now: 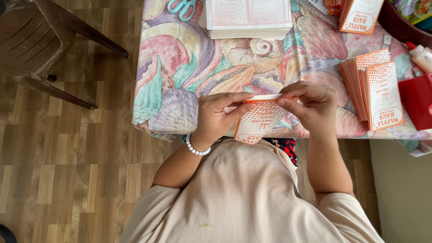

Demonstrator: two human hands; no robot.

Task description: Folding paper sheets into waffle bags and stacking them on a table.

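At the centre of the frame, the left hand [219, 116] and right hand [312, 107] meet, wrists bent inward, fingers curled closed and pinching the top edge of an orange-and-white paper sleeve [260, 120]. The sleeve hangs over the near edge of the shell-patterned tablecloth [180, 76], with a stack of like sleeves [375, 92] at right.

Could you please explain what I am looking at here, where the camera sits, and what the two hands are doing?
There is no machine here: a person wears a camera on the head, looking straight down at their own arms. Both the left hand and the right hand pinch one orange and white paper sleeve along its top edge, above the near edge of a table covered by a seashell-patterned cloth. On the cloth lie a stack of flat printed sheets, teal-handled scissors, a fanned pile of finished sleeves, a glue bottle and a red container. A brown plastic chair stands on the wooden floor.
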